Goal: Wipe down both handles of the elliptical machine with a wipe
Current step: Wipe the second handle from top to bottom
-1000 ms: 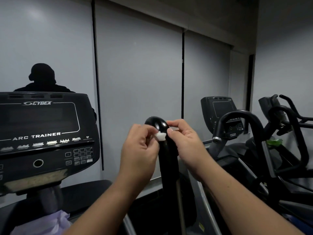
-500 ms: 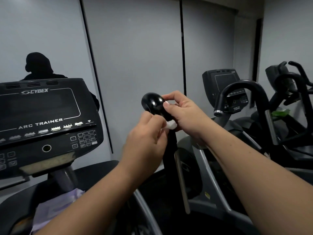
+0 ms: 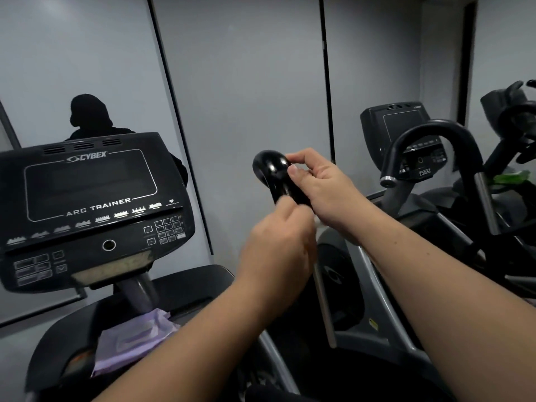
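Black glossy handle point(image 3: 272, 172) of the elliptical stood upright at frame centre, curved top hooking left, its shaft running down behind the hands. Open wall space sat above and left of the curved top; the console point(image 3: 87, 204) marked CYBEX ARC TRAINER was well apart to the left, with a clear gap between it and the handle. To the right, the neighbouring machine's handle point(image 3: 435, 140) and its grey post were near, leaving tighter room on that side.

Right hand point(image 3: 324, 187) gripped the handle just under the curve, fingers curled round the far side, thumb point(image 3: 295, 169) lying across the near face. Left hand point(image 3: 278, 253) was lower, just beside the right one, fingers curled in toward the shaft; blurred, so could not tell if it held the shaft or only a wipe. No wipe was plainly visible; a faint pale bit between the two hands was too small to call.

So the handle passed through the right grip, with its top sticking out above and left of the right fingertips, and the left knuckles sat in front of the shaft below.

Purple wipe pack point(image 3: 133, 343) lay on the machine's tray under the console, well apart from both hands
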{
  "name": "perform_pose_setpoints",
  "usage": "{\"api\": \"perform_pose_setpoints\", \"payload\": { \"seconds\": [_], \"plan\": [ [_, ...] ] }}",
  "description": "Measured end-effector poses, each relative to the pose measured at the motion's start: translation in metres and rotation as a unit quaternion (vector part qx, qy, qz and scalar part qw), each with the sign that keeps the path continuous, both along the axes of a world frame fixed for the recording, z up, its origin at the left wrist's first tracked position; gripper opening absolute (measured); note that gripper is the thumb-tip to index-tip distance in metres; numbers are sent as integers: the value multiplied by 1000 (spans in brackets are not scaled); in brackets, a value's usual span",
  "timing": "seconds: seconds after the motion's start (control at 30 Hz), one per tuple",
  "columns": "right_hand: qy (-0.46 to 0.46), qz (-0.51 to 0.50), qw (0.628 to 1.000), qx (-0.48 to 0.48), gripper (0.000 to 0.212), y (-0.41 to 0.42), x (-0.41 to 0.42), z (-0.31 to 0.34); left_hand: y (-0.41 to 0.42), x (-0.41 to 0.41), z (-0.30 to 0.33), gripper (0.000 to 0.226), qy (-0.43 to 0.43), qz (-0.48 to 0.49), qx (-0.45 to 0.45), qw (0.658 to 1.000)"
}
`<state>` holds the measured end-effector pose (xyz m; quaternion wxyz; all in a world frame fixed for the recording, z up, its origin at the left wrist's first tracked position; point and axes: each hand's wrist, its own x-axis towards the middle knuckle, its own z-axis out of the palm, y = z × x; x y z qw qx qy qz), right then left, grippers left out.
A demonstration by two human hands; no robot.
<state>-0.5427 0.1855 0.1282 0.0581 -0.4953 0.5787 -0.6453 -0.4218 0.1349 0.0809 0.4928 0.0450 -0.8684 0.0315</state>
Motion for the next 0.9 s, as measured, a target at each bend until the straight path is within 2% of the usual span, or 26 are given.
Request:
{"api": "perform_pose_setpoints", "payload": {
  "seconds": [0.07,0.1,0.23,0.27,0.4,0.5,0.57,0.7,0.83,0.9],
  "plan": [
    [7,-11,1000,0,15,1,1,-1,2,8,-18,18,-56,-7,-38,998],
    [11,-14,1000,1,16,2,3,0,-3,9,-13,18,-55,-8,-39,998],
    [-34,23,999,-2,20,5,5,2,-21,0,31,14,80,20,66,994],
    [-49,34,998,3,23,7,4,1,-22,-1,35,14,92,24,85,992],
    [-116,84,990,9,37,18,-2,-9,-20,3,32,13,41,6,24,999],
    [-149,100,983,-22,40,23,0,-18,-42,-8,68,11,84,26,69,994],
    [-138,96,985,-29,40,24,1,-24,-51,-17,91,11,68,50,96,992],
    [-136,48,988,-46,34,27,-4,-35,-32,-5,65,20,26,13,18,999],
    [-99,-30,992,-77,32,31,-4,-46,-16,16,9,5,-49,9,-116,992],
    [-47,-69,991,-101,32,31,2,-46,-18,19,9,5,-53,-10,-100,994]
  ]
}}
